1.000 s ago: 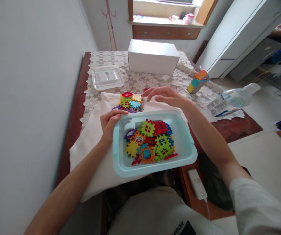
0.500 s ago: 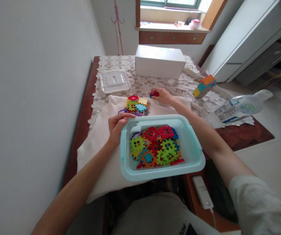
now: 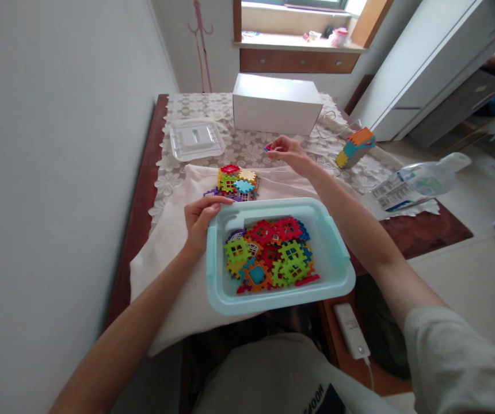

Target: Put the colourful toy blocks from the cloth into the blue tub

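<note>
Head view: light blue tray lies at the near edge of the tabletop, its long axis running left to right, open side up, tilted slightly with the near rim overhanging the edge. Inside it is a heap of toothed plastic tiles in red, green, orange, yellow and blue. Just beyond the tray's far left corner a smaller pile of tiles rests on a white cloth spread over a lace cover. Farther back stand a white box and, to its left, a clear lid; to the right is a small block built of tiles, and nearer on the right a clear plastic bottle lies on its side. A white wall runs along the left, a window sill crosses the far end, and white cabinets stand at the right. A white charger lies near, below the tray.

The left hand grips the tray's far left corner, fingers curled over the rim. The right hand is raised above the lace cover beyond the tray, fingers pinched together on a small red and blue tile.
</note>
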`<state>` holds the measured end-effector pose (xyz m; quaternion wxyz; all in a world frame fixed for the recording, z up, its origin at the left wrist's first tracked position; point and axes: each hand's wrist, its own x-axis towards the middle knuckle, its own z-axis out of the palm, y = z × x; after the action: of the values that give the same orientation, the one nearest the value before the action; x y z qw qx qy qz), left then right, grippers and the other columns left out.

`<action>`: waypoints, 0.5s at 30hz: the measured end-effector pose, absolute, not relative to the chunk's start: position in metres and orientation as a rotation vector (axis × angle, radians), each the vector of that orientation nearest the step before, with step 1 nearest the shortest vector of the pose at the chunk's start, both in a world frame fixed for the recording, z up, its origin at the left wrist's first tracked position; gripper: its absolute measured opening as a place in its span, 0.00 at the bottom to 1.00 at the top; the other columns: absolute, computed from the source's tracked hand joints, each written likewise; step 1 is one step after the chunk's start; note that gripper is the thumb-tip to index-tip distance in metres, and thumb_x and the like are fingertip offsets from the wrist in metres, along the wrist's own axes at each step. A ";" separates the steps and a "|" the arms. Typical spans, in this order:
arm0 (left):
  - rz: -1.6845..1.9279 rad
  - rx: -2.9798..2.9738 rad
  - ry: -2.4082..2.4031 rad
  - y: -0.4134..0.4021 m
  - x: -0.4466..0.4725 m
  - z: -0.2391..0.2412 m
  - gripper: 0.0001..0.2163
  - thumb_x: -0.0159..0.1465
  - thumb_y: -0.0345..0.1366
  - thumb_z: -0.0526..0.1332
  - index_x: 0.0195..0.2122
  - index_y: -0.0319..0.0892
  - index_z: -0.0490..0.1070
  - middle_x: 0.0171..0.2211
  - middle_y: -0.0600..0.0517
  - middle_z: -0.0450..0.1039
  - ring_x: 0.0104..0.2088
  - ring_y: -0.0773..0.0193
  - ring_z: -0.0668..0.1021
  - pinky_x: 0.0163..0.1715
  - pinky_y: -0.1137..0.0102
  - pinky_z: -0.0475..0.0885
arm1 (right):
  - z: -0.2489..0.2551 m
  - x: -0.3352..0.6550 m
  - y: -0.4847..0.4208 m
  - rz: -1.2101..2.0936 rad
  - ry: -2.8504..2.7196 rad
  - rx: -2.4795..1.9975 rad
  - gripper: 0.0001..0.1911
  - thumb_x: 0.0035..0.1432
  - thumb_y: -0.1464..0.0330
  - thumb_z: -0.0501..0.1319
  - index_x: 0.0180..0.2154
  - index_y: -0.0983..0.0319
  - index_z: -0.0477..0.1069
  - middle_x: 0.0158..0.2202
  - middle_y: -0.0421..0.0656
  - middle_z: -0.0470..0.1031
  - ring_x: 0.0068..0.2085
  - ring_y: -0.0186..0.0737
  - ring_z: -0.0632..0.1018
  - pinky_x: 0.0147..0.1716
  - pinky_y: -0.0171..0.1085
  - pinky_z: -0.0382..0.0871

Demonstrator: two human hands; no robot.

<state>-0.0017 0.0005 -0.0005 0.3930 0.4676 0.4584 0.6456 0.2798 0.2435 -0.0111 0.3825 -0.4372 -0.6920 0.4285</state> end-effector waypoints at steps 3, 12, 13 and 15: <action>1.648 1.201 1.162 0.001 -0.002 -0.001 0.11 0.56 0.46 0.74 0.28 0.46 0.94 0.24 0.47 0.82 0.25 0.61 0.73 0.25 0.68 0.66 | 0.027 0.291 0.201 1.202 -1.858 -0.823 0.33 0.52 0.44 0.90 0.43 0.55 0.78 0.57 0.48 0.89 0.59 0.52 0.85 0.56 0.47 0.85; 1.658 1.219 1.178 0.002 -0.002 -0.004 0.11 0.56 0.45 0.73 0.28 0.47 0.95 0.23 0.48 0.82 0.25 0.63 0.70 0.25 0.68 0.62 | 0.038 0.308 0.130 1.299 -2.189 -0.343 0.29 0.71 0.37 0.84 0.50 0.54 0.92 0.65 0.49 0.92 0.68 0.53 0.88 0.71 0.53 0.84; 1.656 1.213 1.177 0.002 -0.002 -0.003 0.11 0.55 0.45 0.73 0.28 0.46 0.95 0.23 0.48 0.82 0.24 0.63 0.70 0.24 0.69 0.62 | 0.025 0.308 0.136 1.294 -2.081 -0.396 0.30 0.74 0.35 0.80 0.50 0.54 0.92 0.64 0.49 0.92 0.66 0.52 0.88 0.68 0.51 0.85; 1.655 1.204 1.177 0.002 -0.001 -0.003 0.11 0.55 0.45 0.73 0.28 0.46 0.95 0.23 0.48 0.82 0.24 0.63 0.69 0.24 0.69 0.61 | -0.001 0.306 0.146 1.245 -1.907 -0.534 0.34 0.75 0.30 0.75 0.51 0.54 0.91 0.61 0.49 0.93 0.59 0.48 0.90 0.60 0.48 0.87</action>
<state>-0.0015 0.0023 -0.0028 0.3807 0.4715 0.4609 0.6483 0.3058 0.1457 -0.0008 0.3905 -0.2101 -0.7506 0.4899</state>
